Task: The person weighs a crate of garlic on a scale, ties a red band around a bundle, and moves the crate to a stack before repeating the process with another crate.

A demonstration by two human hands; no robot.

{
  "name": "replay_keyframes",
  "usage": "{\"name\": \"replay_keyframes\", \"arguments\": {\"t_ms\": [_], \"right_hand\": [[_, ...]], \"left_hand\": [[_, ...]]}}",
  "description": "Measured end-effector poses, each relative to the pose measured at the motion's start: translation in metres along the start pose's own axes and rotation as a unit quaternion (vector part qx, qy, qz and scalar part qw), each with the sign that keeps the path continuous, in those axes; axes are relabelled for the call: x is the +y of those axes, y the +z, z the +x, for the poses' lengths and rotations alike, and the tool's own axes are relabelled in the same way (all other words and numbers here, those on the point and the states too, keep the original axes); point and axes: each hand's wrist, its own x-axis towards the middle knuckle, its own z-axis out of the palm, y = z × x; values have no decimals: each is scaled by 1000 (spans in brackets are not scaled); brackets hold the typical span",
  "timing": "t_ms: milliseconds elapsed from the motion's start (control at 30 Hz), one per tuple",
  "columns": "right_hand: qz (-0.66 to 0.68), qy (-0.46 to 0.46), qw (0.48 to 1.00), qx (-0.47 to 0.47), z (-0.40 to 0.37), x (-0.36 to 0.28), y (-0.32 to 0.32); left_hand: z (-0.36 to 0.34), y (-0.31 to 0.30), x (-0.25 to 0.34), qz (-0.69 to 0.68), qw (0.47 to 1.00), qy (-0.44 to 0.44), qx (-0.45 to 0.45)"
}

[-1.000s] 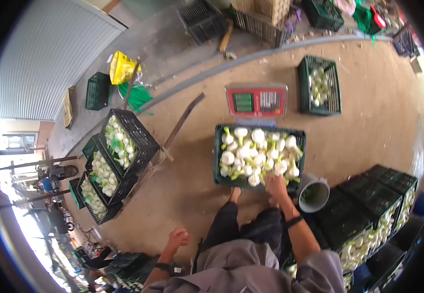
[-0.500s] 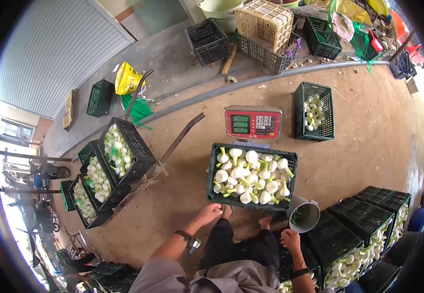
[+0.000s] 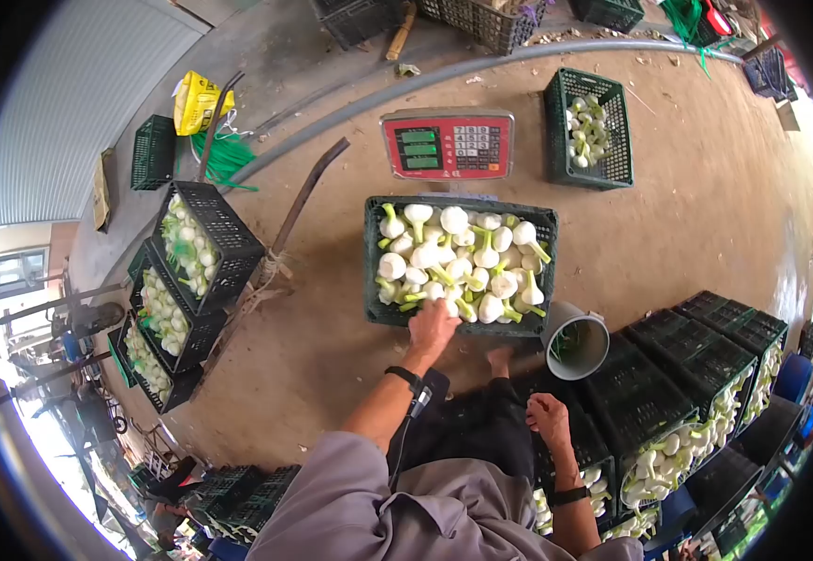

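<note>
Left hand [image 3: 433, 324] – fingers down among white bulbs [image 3: 453, 220]; grip hidden, cannot tell. Bulbs fill the green crate [image 3: 372, 266] just beyond it, judged full; lit scale display [image 3: 448, 145] past that. Right hand [image 3: 549, 416] – loosely clenched, nothing visible in it; bucket [image 3: 595, 361] just beyond. Farther out, second crate [image 3: 624, 140] only part-filled, room left.

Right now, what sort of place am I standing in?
Probably a produce packing or storage shed: white bulbs fill a green crate beside a digital scale, and stacked crates to your right hold more bulbs.
</note>
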Motion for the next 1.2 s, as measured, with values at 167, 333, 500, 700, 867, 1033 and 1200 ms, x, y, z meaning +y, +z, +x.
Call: {"name": "replay_keyframes", "arguments": {"t_ms": [167, 333, 500, 700, 867, 1033, 1200], "right_hand": [[-2, -10, 1000, 12, 8, 8, -14], [28, -21, 999, -12, 40, -2, -18], [64, -140, 987, 38, 73, 5, -3], [99, -138, 968, 186, -24, 38, -7], [332, 40, 878, 342, -118, 151, 65], [481, 151, 811, 297, -161, 173, 131], [445, 101, 830, 322, -98, 154, 108]], "left_hand": [[-6, -7, -20, 51, 996, 59, 31], [14, 4, -26, 53, 992, 101, -54], [26, -23, -23, 30, 989, 72, -126], [70, -31, -46, 92, 957, 118, -248], [44, -64, 53, -65, 904, 168, -387], [31, -69, 109, -54, 870, 288, -396], [-38, -79, 124, -108, 876, 225, -412]]}}
